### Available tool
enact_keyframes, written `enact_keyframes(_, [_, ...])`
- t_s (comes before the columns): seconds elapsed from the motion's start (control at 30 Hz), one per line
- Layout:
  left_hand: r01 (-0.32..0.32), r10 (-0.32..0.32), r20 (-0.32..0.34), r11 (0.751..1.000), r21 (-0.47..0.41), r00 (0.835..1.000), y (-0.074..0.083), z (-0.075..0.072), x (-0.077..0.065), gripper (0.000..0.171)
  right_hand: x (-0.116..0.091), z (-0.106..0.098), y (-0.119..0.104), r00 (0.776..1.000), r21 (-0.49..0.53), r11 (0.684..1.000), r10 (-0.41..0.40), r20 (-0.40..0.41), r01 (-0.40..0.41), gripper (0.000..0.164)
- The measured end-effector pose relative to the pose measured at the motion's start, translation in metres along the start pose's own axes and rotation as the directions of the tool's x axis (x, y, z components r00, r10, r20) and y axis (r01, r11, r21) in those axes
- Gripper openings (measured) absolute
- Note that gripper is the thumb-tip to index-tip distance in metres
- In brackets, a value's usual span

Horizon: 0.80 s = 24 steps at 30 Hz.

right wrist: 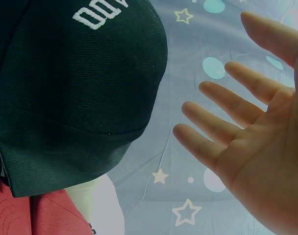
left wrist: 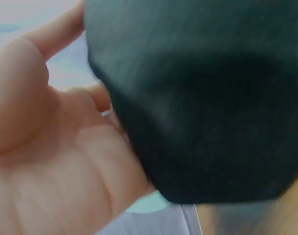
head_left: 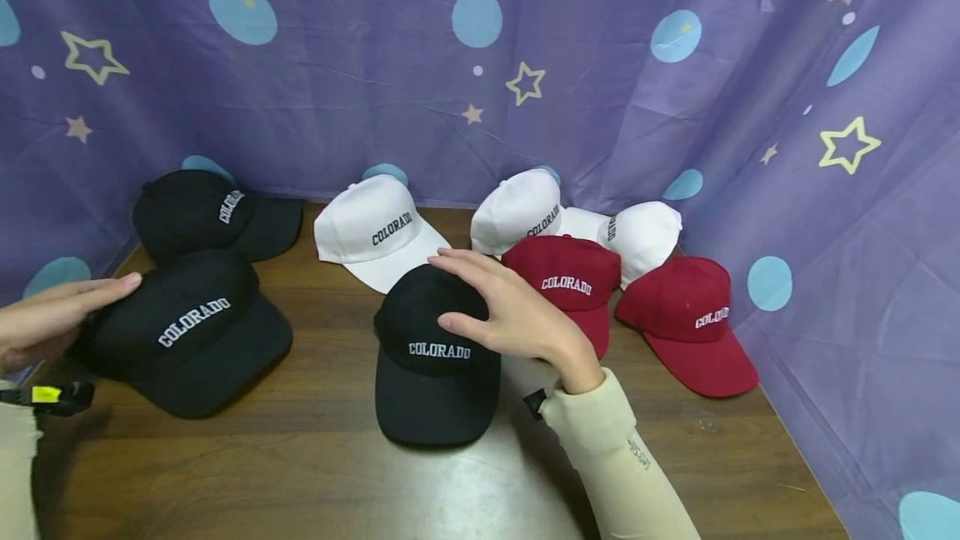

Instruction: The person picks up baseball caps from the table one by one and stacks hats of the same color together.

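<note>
Two black caps lettered COLORADO are nearest my hands. On the left, my left hand (head_left: 56,319) grips one black cap (head_left: 187,332) at its back edge, the thumb on the crown. In the left wrist view, this cap (left wrist: 203,122) is blurred and the fingers (left wrist: 101,95) pass partly behind it. Near the middle, the other black cap (head_left: 438,390) sits on the table with its brim toward me. My right hand (head_left: 517,307) hovers over the right side of its crown. Seen from the right wrist, those fingers (right wrist: 203,147) are spread, apart from the cap (right wrist: 85,93).
A third black cap (head_left: 195,211) lies behind the left one. White caps stand along the back: one (head_left: 367,227) at centre, others (head_left: 513,207) (head_left: 648,232) farther right. Two red caps (head_left: 566,273) (head_left: 682,298) sit in front of these. A purple curtain (head_left: 337,107) encloses the wooden table (head_left: 315,473).
</note>
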<state>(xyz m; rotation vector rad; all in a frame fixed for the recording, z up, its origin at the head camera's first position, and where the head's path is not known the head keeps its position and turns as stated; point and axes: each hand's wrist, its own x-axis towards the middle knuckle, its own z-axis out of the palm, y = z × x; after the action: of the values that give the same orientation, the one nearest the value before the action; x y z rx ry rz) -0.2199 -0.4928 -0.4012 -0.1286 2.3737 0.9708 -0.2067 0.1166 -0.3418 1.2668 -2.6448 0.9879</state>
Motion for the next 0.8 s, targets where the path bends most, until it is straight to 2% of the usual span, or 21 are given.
enact_keyframes(0.1, [-0.061, 0.060, -0.073, 0.998, -0.015, 0.996, -0.001, 0.003, -0.002, 0.088, 0.000, 0.000, 0.000, 1.000, -0.005, 1.000, -0.004, -0.004, 0.004, 0.068])
enact_keyframes(0.2, [-0.113, 0.113, -0.139, 0.994, 0.010, 0.984, 0.003, 0.007, -0.004, 0.076, 0.000, 0.000, 0.000, 1.000, -0.008, 1.000, 0.000, -0.002, 0.000, 0.067])
enact_keyframes(0.3, [-0.192, 0.186, -0.181, 0.981, -0.018, 0.966, 0.010, 0.011, -0.006, 0.058, 0.000, 0.000, 0.001, 1.000, -0.011, 1.000, 0.003, -0.001, -0.003, 0.067])
enact_keyframes(0.4, [-0.283, 0.266, -0.206, 0.958, -0.055, 0.942, 0.021, 0.015, -0.012, 0.037, 0.000, 0.000, 0.001, 1.000, -0.010, 1.000, -0.001, -0.001, 0.001, 0.066])
enact_keyframes(0.5, [-0.336, 0.315, -0.230, 0.940, -0.057, 0.921, 0.040, 0.018, -0.021, 0.027, 0.000, -0.001, 0.002, 1.000, -0.003, 1.000, -0.007, -0.007, 0.007, 0.065])
enact_keyframes(0.63, [-0.370, 0.350, -0.262, 0.929, -0.030, 0.899, 0.077, 0.027, -0.035, 0.024, -0.001, -0.004, 0.003, 1.000, 0.002, 1.000, -0.001, -0.013, 0.001, 0.064])
enact_keyframes(0.73, [-0.381, 0.369, -0.292, 0.924, 0.015, 0.882, 0.107, 0.036, -0.047, 0.025, -0.002, -0.006, 0.003, 1.000, 0.004, 1.000, 0.002, -0.020, -0.002, 0.064])
enact_keyframes(0.8, [-0.372, 0.377, -0.320, 0.925, 0.080, 0.869, 0.126, 0.041, -0.053, 0.029, -0.003, -0.007, 0.003, 1.000, 0.006, 1.000, 0.003, -0.027, -0.003, 0.064])
